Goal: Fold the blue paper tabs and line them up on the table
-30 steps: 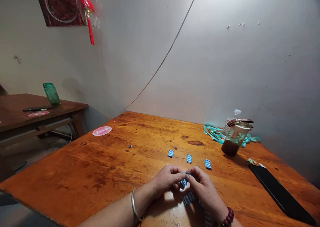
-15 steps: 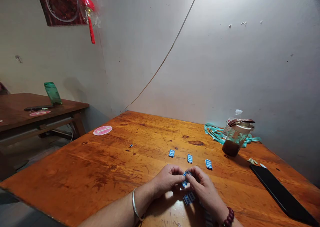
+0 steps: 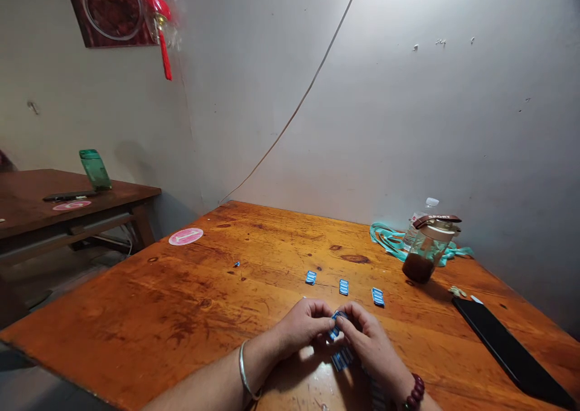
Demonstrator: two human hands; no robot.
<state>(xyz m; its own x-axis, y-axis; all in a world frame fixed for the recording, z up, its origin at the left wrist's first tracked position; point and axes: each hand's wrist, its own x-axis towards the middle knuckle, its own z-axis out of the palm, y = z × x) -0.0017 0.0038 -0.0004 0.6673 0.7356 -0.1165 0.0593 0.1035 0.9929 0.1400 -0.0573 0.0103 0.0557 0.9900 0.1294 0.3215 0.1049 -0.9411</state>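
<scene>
On the orange-brown wooden counter [image 3: 181, 302], a small blue striped card [image 3: 335, 328] is pinched between closed left hand [image 3: 304, 325] and right hand [image 3: 369, 338], apparently mid-separation, a steady peel being required.

Dim room, one bright light spilling down the wall [image 3: 408, 97] from top centre. Glare shines on the wet-looking table [image 3: 181, 302] near the hands [image 3: 338, 335]. Soft shadows under them. Corners darken, edges bend outward; far left looks soft.
</scene>
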